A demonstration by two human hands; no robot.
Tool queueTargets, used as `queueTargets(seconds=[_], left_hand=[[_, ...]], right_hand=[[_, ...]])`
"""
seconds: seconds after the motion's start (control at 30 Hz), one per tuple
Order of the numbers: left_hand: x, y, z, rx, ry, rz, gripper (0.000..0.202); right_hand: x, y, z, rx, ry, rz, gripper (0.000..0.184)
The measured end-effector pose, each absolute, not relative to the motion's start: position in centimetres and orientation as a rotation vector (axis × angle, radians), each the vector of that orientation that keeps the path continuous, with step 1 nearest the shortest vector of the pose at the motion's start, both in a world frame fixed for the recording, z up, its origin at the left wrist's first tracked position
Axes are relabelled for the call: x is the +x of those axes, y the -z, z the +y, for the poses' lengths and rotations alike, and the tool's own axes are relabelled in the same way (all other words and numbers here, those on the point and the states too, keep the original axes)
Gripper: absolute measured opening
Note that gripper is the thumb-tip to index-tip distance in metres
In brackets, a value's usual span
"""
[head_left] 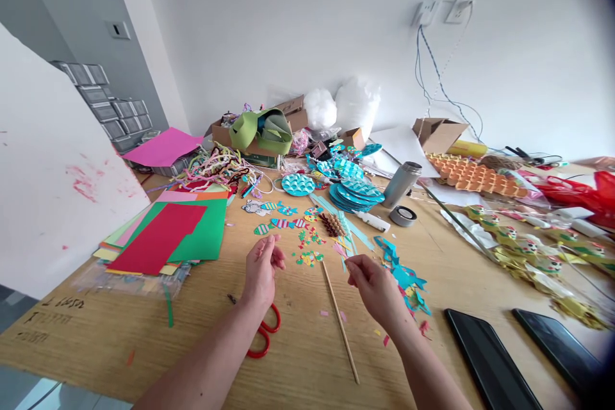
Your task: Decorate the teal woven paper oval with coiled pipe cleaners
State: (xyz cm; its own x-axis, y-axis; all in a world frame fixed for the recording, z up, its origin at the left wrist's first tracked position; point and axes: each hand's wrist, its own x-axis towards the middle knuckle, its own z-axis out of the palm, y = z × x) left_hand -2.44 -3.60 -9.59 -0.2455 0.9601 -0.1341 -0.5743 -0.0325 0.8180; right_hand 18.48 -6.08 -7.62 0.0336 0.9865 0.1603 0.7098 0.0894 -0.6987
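My left hand (262, 269) hovers over the table with its fingers loosely bent and apart, and I see nothing in it. Under that wrist lie red-handled scissors (273, 318), their blades partly covered by my arm. My right hand (369, 282) has thumb and fingers pinched together; anything between them is too small to make out. A thin wooden stick (340, 320) lies on the table between my hands. Beyond them are paper fish (283, 223) and small bright paper cutouts (309, 258). Blue paper scraps (406, 275) lie right of my right hand.
Coloured paper sheets (158, 237) are stacked at left beside a white board (62, 166). Behind are pipe cleaners (221, 166), blue scalloped discs (355, 195) and a steel flask (402, 184). Two phones (485, 352) lie front right, near yellow-green crafts (523, 240).
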Motion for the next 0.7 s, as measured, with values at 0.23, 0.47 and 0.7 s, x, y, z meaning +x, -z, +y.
queueTargets(seconds=[0.23,0.47,0.7], left_hand=[[-2.2,9.7,-3.7,0.554,-1.659,0.937,0.034],[-4.5,6.9,-3.4,0.413,-1.795,0.826,0.033],[-11.3,1.4,-5.0,0.375,-2.074,0.653,0.034]], right_hand=[[16.3,10.4,-7.0,-1.588,-0.261,-1.815,0.037],[16.7,11.8,-7.5,-1.494,-0.177,-1.773,0.037],[17.1,11.9,-7.4,-1.556,-0.198,-1.778,0.041]])
